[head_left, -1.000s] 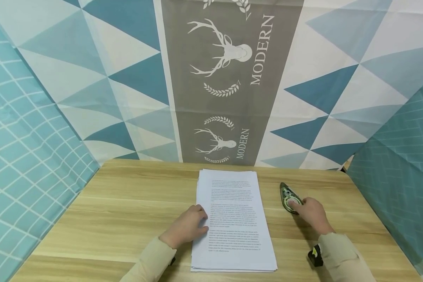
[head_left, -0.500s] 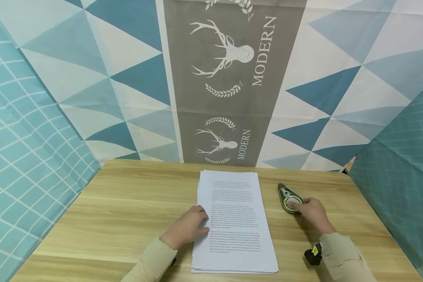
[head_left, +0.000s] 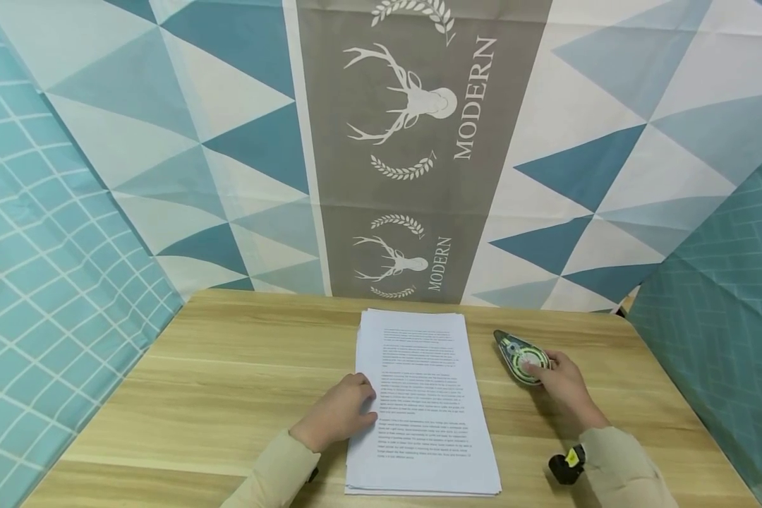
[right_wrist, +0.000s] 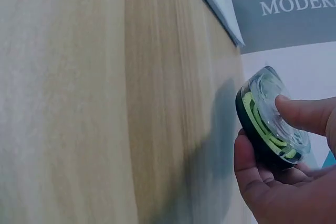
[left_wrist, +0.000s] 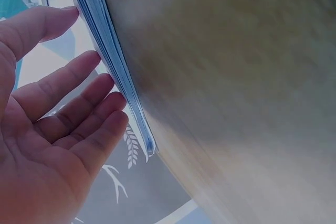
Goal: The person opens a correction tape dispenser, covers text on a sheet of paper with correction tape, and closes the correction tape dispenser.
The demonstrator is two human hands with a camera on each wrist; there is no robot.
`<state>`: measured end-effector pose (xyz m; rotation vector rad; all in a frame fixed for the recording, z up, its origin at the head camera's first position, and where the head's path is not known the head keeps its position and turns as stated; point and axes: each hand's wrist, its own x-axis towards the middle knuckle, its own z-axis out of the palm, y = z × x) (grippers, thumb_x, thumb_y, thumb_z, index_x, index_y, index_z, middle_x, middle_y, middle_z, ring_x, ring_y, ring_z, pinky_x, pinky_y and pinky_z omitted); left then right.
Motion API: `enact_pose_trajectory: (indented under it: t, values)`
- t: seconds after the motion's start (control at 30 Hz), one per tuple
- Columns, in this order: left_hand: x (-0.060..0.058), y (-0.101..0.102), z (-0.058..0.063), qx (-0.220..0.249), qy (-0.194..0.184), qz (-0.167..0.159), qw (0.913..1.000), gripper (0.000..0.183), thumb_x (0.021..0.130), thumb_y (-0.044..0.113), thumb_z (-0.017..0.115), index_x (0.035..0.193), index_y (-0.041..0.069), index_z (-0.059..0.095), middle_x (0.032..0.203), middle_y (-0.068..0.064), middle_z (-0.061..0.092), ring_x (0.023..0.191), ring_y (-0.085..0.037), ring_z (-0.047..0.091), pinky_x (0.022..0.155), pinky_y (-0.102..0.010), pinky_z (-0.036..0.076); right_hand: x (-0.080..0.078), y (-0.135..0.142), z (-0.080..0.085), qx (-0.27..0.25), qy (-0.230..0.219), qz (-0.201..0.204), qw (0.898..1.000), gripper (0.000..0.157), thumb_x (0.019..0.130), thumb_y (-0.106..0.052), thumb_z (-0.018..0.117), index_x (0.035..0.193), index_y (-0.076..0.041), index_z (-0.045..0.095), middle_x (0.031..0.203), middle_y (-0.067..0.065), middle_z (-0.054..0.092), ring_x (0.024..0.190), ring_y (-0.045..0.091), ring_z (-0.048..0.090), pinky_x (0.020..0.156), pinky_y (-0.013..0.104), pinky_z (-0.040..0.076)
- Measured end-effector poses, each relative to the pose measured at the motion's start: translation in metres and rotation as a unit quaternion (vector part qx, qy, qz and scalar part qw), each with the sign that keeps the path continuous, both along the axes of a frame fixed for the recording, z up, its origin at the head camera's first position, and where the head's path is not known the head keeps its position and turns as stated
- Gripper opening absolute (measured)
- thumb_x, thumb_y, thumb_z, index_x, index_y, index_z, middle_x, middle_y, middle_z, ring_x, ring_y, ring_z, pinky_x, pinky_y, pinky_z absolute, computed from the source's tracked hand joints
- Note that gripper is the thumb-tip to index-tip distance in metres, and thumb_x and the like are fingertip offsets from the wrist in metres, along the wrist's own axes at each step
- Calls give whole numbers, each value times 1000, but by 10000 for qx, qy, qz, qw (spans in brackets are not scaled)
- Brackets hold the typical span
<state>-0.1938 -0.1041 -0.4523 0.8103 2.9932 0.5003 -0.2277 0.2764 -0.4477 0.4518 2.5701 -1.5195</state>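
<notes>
My right hand (head_left: pixel 568 384) holds a correction tape (head_left: pixel 522 358), teardrop-shaped, with a clear cover over green and black parts. In the right wrist view the thumb presses on the clear cover of the correction tape (right_wrist: pixel 270 121) and the fingers curl underneath, above its shadow on the table. Its narrow tip points away and to the left in the head view. A stack of printed paper (head_left: pixel 422 423) lies in the middle of the table. My left hand (head_left: pixel 338 415) rests at the left edge of the stack, fingers loosely bent, with fingertips right at the sheets' edge in the left wrist view.
The wooden table (head_left: pixel 228 374) runs back to a patterned cloth (head_left: pixel 406 176) hanging behind it. Tiled-pattern cloth (head_left: pixel 44 268) hangs along the left side, and a teal cloth (head_left: pixel 717 310) along the right.
The correction tape has turned in my right hand's grip, its tip swinging left toward the paper and its top face showing more. My left hand stays at the stack's edge.
</notes>
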Motion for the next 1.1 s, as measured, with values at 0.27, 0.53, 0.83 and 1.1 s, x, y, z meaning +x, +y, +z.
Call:
enact_pose_trajectory:
  t: [0.27, 0.53, 0.83, 1.1]
  values:
    - [2, -1, 0, 49, 40, -39, 10000, 29, 79, 22, 70, 98, 0, 68, 98, -7, 61, 92, -21, 58, 83, -33, 50, 6, -4, 9, 102, 159, 445, 9988, 67, 92, -28, 57, 140, 7, 27, 132, 29, 41, 111, 31, 49, 76, 26, 48]
    - [3, -3, 3, 290, 73, -70, 9995, 26, 78, 19, 70, 95, 0, 68, 97, -7, 61, 90, -21, 58, 82, -34, 50, 15, -18, 16, 194, 485, 888, 9947, 56, 89, -22, 61, 134, 2, 40, 123, 25, 51, 102, 24, 53, 77, 29, 47]
    - [1, -2, 9, 702, -5, -7, 9975, 28, 79, 18, 70, 99, -1, 66, 99, -9, 62, 92, -22, 58, 84, -37, 49, 19, -36, 24, 20, 630, 1198, 9908, 53, 85, -19, 66, 131, -1, 45, 120, 18, 55, 98, 19, 52, 77, 28, 46]
    - [-1, -4, 11, 1240, -182, 149, 9920, 26, 79, 17, 69, 100, 1, 64, 102, -10, 63, 96, -23, 59, 87, -41, 48, 23, -53, 28, -378, 800, 1597, 9832, 48, 82, -13, 68, 124, 0, 49, 113, 17, 58, 93, 17, 54, 76, 27, 48]
